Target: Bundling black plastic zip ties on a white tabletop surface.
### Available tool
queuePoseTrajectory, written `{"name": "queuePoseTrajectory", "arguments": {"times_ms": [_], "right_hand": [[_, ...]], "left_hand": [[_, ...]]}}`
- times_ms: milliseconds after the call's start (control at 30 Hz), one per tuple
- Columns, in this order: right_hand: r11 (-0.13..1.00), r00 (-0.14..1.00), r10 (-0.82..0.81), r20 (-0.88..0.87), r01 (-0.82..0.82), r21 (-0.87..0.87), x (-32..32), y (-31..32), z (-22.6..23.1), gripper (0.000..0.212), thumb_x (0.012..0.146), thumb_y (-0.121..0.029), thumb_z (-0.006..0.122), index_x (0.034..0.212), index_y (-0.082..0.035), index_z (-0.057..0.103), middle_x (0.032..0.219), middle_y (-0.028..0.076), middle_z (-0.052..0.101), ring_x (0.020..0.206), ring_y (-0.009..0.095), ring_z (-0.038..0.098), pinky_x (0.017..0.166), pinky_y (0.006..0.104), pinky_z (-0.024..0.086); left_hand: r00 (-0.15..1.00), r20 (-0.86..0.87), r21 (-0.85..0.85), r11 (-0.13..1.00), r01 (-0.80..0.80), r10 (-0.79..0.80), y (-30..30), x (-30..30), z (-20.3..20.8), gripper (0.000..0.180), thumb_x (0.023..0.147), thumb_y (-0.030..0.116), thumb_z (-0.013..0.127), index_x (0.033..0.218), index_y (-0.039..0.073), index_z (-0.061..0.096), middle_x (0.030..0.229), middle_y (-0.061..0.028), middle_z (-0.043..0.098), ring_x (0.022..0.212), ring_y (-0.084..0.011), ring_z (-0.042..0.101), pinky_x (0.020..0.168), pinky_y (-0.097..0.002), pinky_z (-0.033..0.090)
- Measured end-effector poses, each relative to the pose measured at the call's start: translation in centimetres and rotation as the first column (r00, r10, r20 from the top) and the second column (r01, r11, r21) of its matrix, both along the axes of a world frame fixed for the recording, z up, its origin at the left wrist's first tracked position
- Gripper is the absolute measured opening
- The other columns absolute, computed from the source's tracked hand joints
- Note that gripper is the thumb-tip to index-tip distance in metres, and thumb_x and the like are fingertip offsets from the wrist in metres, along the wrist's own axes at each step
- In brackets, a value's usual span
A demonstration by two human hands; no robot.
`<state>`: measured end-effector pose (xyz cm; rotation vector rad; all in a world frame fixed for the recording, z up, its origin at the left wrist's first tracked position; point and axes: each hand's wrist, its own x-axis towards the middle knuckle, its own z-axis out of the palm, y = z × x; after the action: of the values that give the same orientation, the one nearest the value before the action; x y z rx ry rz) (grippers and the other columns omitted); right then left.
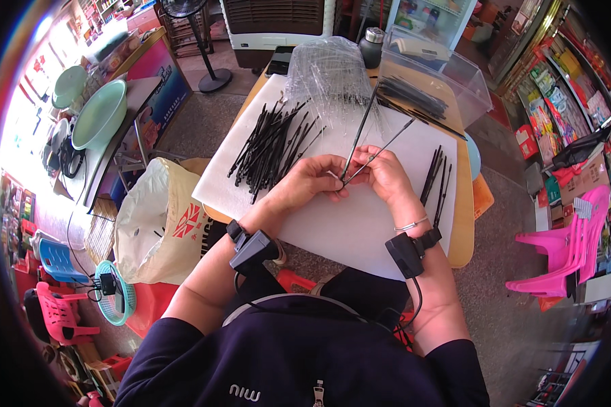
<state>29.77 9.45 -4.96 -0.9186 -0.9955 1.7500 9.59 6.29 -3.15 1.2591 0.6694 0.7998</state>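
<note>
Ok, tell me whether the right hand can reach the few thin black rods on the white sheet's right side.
Probably yes: those thin black rods lie close by, seemingly uncovered, though the right hand is busy with another slim black rod.

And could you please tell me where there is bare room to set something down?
The white sheet is bare between the left hand, the right hand and its near edge. A smaller patch lies between the right hand and the few rods at right. Crowded: the left rod pile, and behind, plastic bag and clear box.
</note>
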Motion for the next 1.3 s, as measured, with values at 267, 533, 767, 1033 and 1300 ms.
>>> {"name": "queuePoseTrajectory", "arguments": {"times_ms": [267,533,767,1033,1300], "right_hand": [[0.998,1.0,0.005,0.007,-0.005,-0.056,0.17,-0.28,0.51,0.015,0.088,-0.013,0.061,0.098,-0.002,0.058,0.079,0.006,0.063,0.071,0.018,0.064,0.065,0.0316,0.054],[0.998,0.999,0.042,-0.032,-0.044,-0.041,0.33,-0.03,-0.01,0.014,0.088,-0.016,0.062,0.092,-0.002,0.061,0.081,0.008,0.065,0.069,0.02,0.066,0.062,0.0317,0.055],[0.999,0.999,0.023,-0.049,-0.026,-0.046,0.41,-0.16,0.28,0.014,0.088,-0.015,0.063,0.093,-0.002,0.06,0.081,0.009,0.065,0.07,0.02,0.066,0.061,0.0314,0.055],[1.0,0.996,0.026,-0.083,-0.027,-0.015,0.3,-0.16,0.32,0.015,0.089,-0.013,0.062,0.097,-0.002,0.059,0.081,0.01,0.065,0.071,0.02,0.066,0.064,0.0328,0.056],[1.0,0.998,0.0,-0.058,-0.002,-0.021,0.33,-0.15,0.38,0.016,0.089,-0.013,0.061,0.098,0.0,0.058,0.082,0.01,0.065,0.072,0.02,0.065,0.065,0.0329,0.056]], "left_hand": [[1.0,0.019,-0.033,0.999,-0.012,0.013,-0.27,0.2,0.41,0.022,0.086,-0.001,0.056,0.108,-0.001,0.059,0.091,-0.003,0.061,0.081,-0.0106,0.063,0.071,-0.0222,0.052],[0.999,0.026,-0.026,0.999,0.039,-0.038,-0.08,0.05,0.24,0.025,0.087,-0.002,0.055,0.112,-0.001,0.058,0.094,-0.0037,0.062,0.083,-0.0113,0.063,0.071,-0.0229,0.052],[0.998,0.047,-0.041,0.999,0.031,-0.03,-0.04,-0.04,0.13,0.03,0.087,-0.002,0.056,0.117,-0.001,0.056,0.096,-0.0045,0.062,0.083,-0.0123,0.064,0.071,-0.0235,0.053],[0.998,0.069,-0.059,0.998,0.009,-0.005,-0.02,-0.02,-0.05,0.033,0.087,-0.002,0.057,0.12,-0.001,0.054,0.096,-0.0054,0.063,0.081,-0.0134,0.065,0.069,-0.0233,0.054],[0.998,0.054,-0.041,0.999,0.018,-0.016,0.19,-0.12,-0.43,0.032,0.087,-0.001,0.058,0.119,-0.002,0.054,0.094,-0.0057,0.061,0.082,-0.0145,0.065,0.07,-0.0243,0.054]]}}
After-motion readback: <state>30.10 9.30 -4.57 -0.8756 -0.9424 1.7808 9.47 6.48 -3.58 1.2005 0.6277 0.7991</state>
